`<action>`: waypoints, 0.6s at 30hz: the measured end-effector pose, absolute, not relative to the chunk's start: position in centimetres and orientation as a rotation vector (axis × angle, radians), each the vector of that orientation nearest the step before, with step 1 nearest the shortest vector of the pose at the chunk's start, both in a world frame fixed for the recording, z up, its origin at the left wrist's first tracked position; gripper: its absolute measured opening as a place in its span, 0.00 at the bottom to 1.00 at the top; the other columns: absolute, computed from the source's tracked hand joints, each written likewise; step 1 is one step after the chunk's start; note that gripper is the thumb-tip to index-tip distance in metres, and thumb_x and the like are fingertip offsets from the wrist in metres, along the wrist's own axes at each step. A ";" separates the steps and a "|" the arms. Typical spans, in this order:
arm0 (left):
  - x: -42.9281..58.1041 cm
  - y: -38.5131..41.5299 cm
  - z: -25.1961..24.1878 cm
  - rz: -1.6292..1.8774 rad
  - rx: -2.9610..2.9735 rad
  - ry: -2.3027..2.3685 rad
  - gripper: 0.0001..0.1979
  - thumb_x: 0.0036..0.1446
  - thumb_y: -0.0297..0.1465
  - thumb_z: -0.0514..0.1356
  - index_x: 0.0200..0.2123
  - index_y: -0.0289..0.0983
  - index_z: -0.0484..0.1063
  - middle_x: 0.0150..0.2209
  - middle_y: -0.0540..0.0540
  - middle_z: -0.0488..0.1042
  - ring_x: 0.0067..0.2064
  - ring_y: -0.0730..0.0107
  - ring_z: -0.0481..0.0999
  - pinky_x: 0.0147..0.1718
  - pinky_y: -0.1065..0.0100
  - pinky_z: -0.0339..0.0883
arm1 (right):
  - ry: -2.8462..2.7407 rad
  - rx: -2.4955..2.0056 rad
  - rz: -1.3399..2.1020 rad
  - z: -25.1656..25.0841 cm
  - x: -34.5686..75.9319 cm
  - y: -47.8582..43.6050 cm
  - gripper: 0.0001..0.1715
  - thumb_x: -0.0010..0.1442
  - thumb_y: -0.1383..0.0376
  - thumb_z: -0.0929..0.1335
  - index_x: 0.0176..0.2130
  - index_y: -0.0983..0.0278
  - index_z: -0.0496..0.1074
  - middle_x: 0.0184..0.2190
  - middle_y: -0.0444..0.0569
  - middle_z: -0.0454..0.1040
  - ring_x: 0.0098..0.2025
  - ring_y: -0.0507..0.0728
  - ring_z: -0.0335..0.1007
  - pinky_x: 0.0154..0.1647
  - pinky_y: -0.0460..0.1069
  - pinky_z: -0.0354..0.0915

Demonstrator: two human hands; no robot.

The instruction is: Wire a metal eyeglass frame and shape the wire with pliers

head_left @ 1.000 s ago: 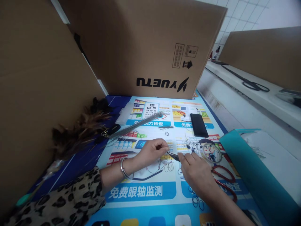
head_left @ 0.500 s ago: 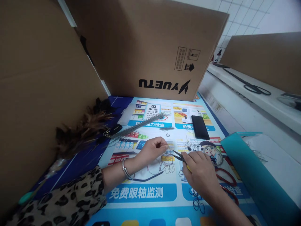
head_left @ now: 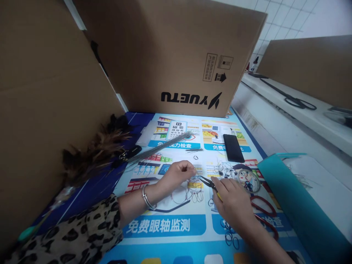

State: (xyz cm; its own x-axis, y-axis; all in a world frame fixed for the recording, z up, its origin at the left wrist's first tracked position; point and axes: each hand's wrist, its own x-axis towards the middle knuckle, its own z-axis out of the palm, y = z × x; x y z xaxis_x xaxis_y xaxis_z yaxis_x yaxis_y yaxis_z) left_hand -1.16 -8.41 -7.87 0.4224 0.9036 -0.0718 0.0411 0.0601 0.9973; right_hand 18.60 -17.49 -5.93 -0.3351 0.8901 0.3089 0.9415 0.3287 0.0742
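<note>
Near the middle of the printed table cover, my left hand [head_left: 182, 173] is pinched at thumb and index finger on a thin wire piece, too small to make out fully. My right hand [head_left: 233, 198] is wrapped round pliers [head_left: 209, 183] with dark jaws and yellow handles. The plier tips point left, close to the left fingertips. Below them lie thin wire loops [head_left: 195, 195]. Several dark rings [head_left: 228, 238] are beneath my right hand. Beside it are red-handled scissors [head_left: 264, 205] and a round clear dish [head_left: 249, 180] with small dark rings in it.
A bundle of thin wires [head_left: 165, 145] lies behind my left hand. A black phone [head_left: 233, 148] is at the back right. A teal box [head_left: 297, 201] stands at right, brown feathers [head_left: 93, 150] at left. Large cardboard panels [head_left: 176, 55] rise behind. Black scissors [head_left: 298, 102] rest on a ledge.
The plier tips have shifted very slightly left and down. The whole view has moved a little. Both hands keep nearly the same pose.
</note>
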 end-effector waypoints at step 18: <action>-1.1 -8.5 -7.7 0.730 1.333 0.886 0.09 0.50 0.34 0.60 0.27 0.32 0.70 0.23 0.51 0.66 0.24 0.78 0.62 0.25 0.74 0.56 | -2.423 -1.643 -0.335 -6.4 18.5 -17.4 0.16 0.59 0.67 0.63 0.48 0.65 0.69 0.35 0.51 0.72 0.39 0.58 0.64 0.38 0.51 0.56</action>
State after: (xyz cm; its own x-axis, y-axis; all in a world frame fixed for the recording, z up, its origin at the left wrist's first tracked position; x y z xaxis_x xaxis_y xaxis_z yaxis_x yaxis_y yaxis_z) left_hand -1.13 -8.47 -7.66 0.4942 0.8608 -0.1218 0.0455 0.1143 0.9924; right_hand 18.50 -17.44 -6.39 -0.3652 0.8862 0.2851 0.9303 0.3586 0.0770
